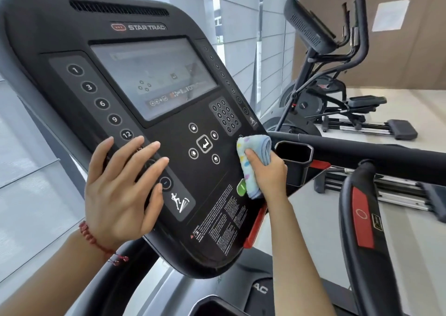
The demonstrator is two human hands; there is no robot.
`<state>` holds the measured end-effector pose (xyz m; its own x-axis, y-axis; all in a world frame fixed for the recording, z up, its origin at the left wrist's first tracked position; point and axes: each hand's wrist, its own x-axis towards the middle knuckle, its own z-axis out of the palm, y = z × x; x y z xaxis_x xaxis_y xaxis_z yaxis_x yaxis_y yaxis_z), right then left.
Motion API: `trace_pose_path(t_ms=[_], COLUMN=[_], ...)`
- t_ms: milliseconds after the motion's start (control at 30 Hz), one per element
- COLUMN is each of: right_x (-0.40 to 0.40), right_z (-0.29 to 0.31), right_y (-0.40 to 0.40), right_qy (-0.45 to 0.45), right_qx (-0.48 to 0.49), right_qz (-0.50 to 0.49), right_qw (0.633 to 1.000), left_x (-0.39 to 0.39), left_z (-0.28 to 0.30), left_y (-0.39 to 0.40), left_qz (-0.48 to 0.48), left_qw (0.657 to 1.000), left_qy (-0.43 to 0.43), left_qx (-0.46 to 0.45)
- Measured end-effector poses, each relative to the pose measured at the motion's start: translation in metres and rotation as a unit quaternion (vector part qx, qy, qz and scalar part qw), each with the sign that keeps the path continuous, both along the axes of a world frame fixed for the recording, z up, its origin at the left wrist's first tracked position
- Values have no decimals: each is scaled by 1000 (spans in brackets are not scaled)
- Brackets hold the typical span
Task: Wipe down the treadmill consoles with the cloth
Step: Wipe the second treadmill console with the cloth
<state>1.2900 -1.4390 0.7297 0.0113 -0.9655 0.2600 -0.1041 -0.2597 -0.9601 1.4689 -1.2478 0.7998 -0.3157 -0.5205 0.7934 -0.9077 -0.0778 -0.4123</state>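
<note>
Gripping the folded cloth (254, 163), the right hand (268, 173) presses it on the treadmill console (212, 209) at the 3 o'clock edge, just beside a green button (241, 187). One risk: the cloth could push this button (or the arrow keys (204, 143) at 9 o'clock of it) and start the machine. The left hand (120, 190) lies flat with straight fingers on the 9 o'clock key column, holding nothing; its pressure may also trigger a key.
</note>
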Motion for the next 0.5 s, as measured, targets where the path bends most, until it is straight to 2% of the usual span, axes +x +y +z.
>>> trace_pose_path(t_ms=[100,200,367,500], right_x=[3,3,4,4], right_z=[-9,-9,5,18], right_y=[45,50,7,-47], right_qy=[-5,-1,-18,-25], right_qx=[-19,-30,-10,28], right_qz=[47,54,-4,-68], right_qw=[999,998,1000,997], left_x=[-1,-1,0,17], left_z=[0,2,11,40], left_y=[0,3,5,5], left_qz=[1,10,17,1], left_qw=[1000,1000,1000,999], left_qy=[-2,-5,-17,-38], left_qx=[3,13,19,3])
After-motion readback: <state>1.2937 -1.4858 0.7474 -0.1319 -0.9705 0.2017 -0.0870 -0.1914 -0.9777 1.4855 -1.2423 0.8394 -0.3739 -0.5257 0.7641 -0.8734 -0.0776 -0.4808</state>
